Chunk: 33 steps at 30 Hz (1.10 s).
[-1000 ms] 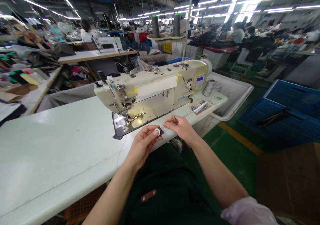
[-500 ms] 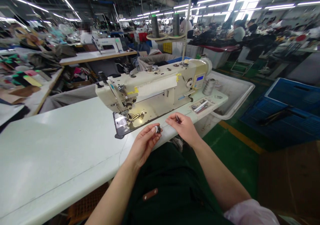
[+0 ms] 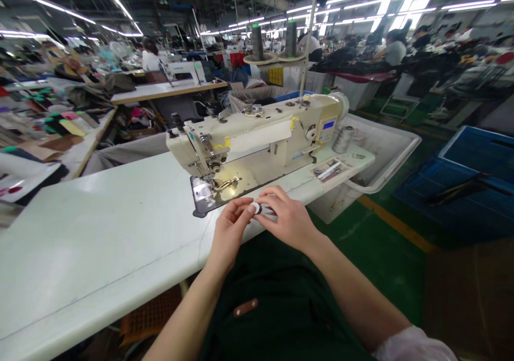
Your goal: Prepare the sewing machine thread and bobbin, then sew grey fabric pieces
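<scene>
Right hand (image 3: 287,223) moves in, meets left hand (image 3: 229,231); both now pinch white bobbin (image 3: 255,208) together at table (image 3: 100,232) edge.

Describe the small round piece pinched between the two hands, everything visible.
The small round piece is a pale disc with a darker, metallic-looking part on its right side, perhaps a bobbin; finer detail is too small to tell. The left hand pinches it at its fingertips, and the right hand closes on it from the other side. It is held over the near edge of the white table, in front of the sewing machine.
</scene>
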Tool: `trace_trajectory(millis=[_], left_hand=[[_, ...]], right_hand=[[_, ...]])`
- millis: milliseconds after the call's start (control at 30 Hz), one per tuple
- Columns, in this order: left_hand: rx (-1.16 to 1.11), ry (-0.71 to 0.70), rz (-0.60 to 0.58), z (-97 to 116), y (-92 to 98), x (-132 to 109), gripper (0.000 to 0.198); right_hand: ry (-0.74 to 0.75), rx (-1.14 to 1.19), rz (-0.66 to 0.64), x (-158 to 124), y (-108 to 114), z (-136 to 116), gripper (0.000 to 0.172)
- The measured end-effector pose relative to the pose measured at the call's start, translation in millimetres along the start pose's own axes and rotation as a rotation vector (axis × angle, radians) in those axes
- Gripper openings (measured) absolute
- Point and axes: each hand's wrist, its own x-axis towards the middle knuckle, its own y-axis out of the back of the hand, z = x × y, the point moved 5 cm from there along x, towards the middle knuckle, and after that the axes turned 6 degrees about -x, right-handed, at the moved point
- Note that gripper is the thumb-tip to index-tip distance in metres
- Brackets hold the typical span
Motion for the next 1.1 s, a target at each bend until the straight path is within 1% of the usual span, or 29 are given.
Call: trace_trajectory(millis=[33, 67, 100, 167, 233, 267, 333, 433, 500, 533, 567, 600, 633, 700, 733, 800, 867, 933, 967, 1000, 1033, 1100], left_hand=[[0.045, -0.042, 0.032, 6, 4.0, -4, 0.033], [0.049, -0.054, 0.042, 11, 7.7, -8, 0.035], [0.003, -0.024, 0.016, 14, 10.4, -13, 0.037], [-0.199, 0.142, -0.134, 12, 11.1, -24, 0.038], [-0.432, 0.297, -0.28, 8, 11.4, -37, 0.035], [-0.523, 0.333, -0.314, 5, 13.8, -43, 0.034], [-0.656, 0.348, -0.31, -2, 23.0, -53, 0.033], [-0.785, 0.37, -0.231, -20, 44.2, -70, 0.029], [-0.824, 0.412, -0.147, -35, 64.4, -85, 0.025], [-0.827, 0.439, -0.092, -44, 76.9, -93, 0.024], [-0.82, 0.469, -0.027, -54, 91.1, -101, 0.023], [-0.809, 0.493, 0.056, -64, 107.0, -109, 0.022], [-0.798, 0.512, 0.159, -75, 124.4, -117, 0.02], [-0.791, 0.54, 0.38, -95, 159.2, -127, 0.017], [-0.8, 0.547, 0.481, -104, 174.9, -130, 0.017], [-0.832, 0.555, 0.642, -118, 200.2, -128, 0.02], [-0.85, 0.527, 0.749, -122, 218.5, -118, 0.029], [-0.843, 0.445, 0.782, -118, 231.2, -101, 0.042], [-0.837, 0.396, 0.77, -114, 235.4, -91, 0.045], [-0.83, 0.351, 0.747, -110, 238.3, -82, 0.044], [-0.827, 0.33, 0.704, -106, 239.3, -73, 0.04], [-0.831, 0.37, 0.563, -102, 235.0, -58, 0.034]], right_hand=[[-0.02, 0.074, 0.004, 0, -1, 0, 0.021], [-0.038, 0.162, 0.001, 0, -2, -1, 0.022], [-0.053, 0.254, -0.009, -1, -3, -2, 0.022], [-0.069, 0.41, -0.054, -2, -7, -7, 0.023], [-0.072, 0.51, -0.113, -4, -13, -15, 0.025], [-0.071, 0.542, -0.147, -6, -18, -20, 0.026], [-0.061, 0.587, -0.229, -9, -29, -31, 0.027], [-0.048, 0.64, -0.361, -13, -49, -44, 0.028], [-0.127, 0.643, -0.426, -11, -63, -37, 0.034], [-0.198, 0.608, -0.423, -8, -69, -28, 0.035], [-0.273, 0.533, -0.381, -3, -72, -14, 0.034], [-0.33, 0.422, -0.301, 2, -73, 2, 0.032], [-0.354, 0.283, -0.206, 8, -73, 17, 0.029], [-0.308, -0.008, -0.037, 19, -72, 41, 0.023], [-0.263, -0.135, 0.006, 22, -74, 50, 0.021], [-0.176, -0.322, 0.023, 26, -82, 61, 0.022], [-0.121, -0.428, 0.035, 25, -89, 66, 0.023], [-0.092, -0.472, 0.052, 24, -92, 65, 0.024], [-0.087, -0.482, 0.056, 23, -93, 65, 0.024], [-0.087, -0.491, 0.054, 23, -93, 64, 0.024], [-0.089, -0.499, 0.048, 23, -93, 63, 0.024], [-0.101, -0.51, 0.037, 23, -92, 63, 0.023]])
